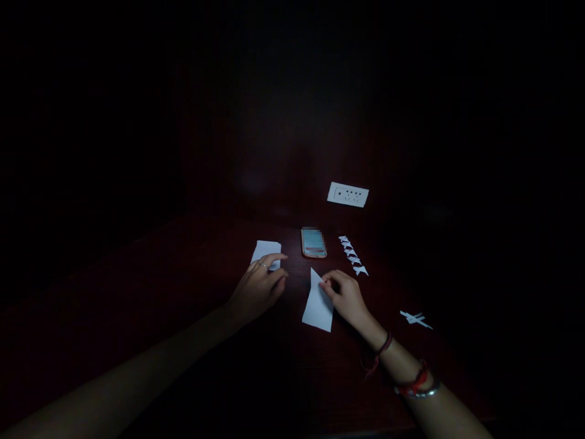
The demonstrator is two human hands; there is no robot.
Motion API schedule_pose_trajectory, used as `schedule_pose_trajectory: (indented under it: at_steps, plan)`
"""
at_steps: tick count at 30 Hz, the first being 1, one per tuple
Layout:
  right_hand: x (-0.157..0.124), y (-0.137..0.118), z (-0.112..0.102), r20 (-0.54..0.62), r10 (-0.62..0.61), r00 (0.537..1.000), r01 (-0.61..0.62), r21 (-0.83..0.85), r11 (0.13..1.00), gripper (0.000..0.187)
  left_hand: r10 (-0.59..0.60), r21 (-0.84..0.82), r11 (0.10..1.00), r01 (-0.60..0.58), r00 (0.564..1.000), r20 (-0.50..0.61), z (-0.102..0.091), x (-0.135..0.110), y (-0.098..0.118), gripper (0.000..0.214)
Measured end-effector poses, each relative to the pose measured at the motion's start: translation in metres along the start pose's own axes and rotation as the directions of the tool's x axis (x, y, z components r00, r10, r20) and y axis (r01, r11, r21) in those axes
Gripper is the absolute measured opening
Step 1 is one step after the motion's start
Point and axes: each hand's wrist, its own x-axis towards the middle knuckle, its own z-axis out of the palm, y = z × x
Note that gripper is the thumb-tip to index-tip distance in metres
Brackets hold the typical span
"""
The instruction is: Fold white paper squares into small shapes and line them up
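Note:
A white sheet of paper point(319, 310) lies in front of me, its upper corner drawn to a point as if folded. My right hand point(346, 297) pinches its right edge between thumb and fingers. To the left, my left hand point(259, 285) has its thumb and index finger apart with nothing between them. Its fingers reach over the near edge of a pile of white paper point(269, 248), partly hiding it; whether they touch the pile I cannot tell. Beyond my right hand is a row of several small folded paper pieces point(351, 253).
A phone point(313, 242) with a lit screen lies on the dark reddish table point(201, 268) behind the sheet. Thin white paper strips point(415, 319) lie crossed at the right. A white socket panel point(348, 194) is on the back wall. The surroundings are very dark.

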Motion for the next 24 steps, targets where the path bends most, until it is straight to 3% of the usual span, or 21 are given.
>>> schedule_pose_trajectory:
  at_steps: [17,24]
  plan:
    - [-0.002,0.021,0.009,0.137,0.001,0.991,0.001,-0.015,1.0,0.025,0.099,-0.089,0.992,-0.088,0.988,0.12,0.012,-0.005,0.003,0.017]
    - [-0.003,0.03,0.009,0.146,0.014,0.989,-0.01,-0.027,1.0,0.026,0.259,-0.183,0.96,-0.213,0.923,0.286,0.017,-0.011,0.012,0.024]
